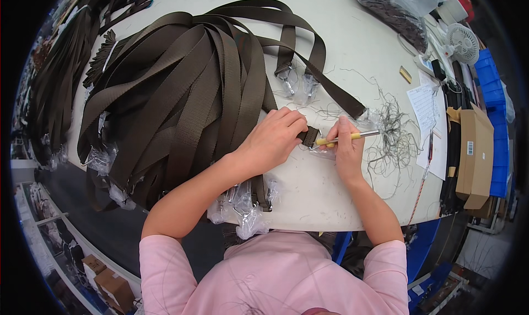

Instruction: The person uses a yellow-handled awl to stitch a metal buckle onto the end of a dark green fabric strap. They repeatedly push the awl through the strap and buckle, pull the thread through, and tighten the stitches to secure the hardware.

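Observation:
My left hand (278, 136) is closed on the end of a dark brown webbing strap (310, 137), pinching it near the middle of the table. In my right hand (347, 149) is a slim pen-like tool (361, 134) with a yellow and silver barrel. Its yellow tip points left and meets or nearly meets the strap end; its exact kind I cannot tell. Clear plastic wrap lies under the strap end. A large heap of brown straps (182, 94) spreads beside my left arm, several with metal hooks in plastic wrap (248, 207).
Loose cut threads (392, 136) lie tangled right of my right hand. Farther right are paper sheets (427, 114), a small white fan (463, 42), a cardboard box (475, 155) and blue bins (493, 116). A plastic bag (397, 9) sits at the back right.

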The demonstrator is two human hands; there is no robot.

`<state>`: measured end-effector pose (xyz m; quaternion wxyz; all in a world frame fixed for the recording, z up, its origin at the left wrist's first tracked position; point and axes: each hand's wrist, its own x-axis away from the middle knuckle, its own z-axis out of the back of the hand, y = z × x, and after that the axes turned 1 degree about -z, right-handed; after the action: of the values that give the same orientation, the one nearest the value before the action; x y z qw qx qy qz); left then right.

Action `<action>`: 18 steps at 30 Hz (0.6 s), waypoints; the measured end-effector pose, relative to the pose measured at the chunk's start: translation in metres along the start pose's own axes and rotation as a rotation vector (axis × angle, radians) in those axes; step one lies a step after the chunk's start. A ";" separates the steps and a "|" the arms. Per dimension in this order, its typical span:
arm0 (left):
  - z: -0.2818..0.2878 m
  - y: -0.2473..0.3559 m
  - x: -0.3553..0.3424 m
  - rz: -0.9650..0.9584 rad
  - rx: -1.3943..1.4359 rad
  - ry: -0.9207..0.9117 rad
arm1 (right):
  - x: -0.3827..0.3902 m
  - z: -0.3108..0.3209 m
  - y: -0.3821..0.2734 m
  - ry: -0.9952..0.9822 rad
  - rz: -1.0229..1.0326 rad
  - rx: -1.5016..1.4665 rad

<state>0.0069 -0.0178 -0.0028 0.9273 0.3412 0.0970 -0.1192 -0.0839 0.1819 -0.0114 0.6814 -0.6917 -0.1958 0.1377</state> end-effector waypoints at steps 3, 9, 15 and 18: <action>0.001 -0.001 0.000 -0.003 0.029 0.036 | -0.009 0.012 -0.003 0.106 -0.009 -0.137; -0.008 0.010 -0.012 0.071 -0.028 0.091 | -0.013 0.008 -0.005 0.118 0.014 -0.204; -0.010 -0.001 -0.010 0.041 -0.037 0.109 | -0.010 0.010 0.003 0.039 -0.001 -0.073; -0.003 0.004 -0.009 0.030 0.020 0.123 | -0.008 0.007 -0.001 0.022 -0.026 -0.078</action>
<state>-0.0007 -0.0119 -0.0004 0.9179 0.3584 0.1475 -0.0850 -0.0942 0.1846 -0.0113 0.6575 -0.7168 -0.2025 0.1136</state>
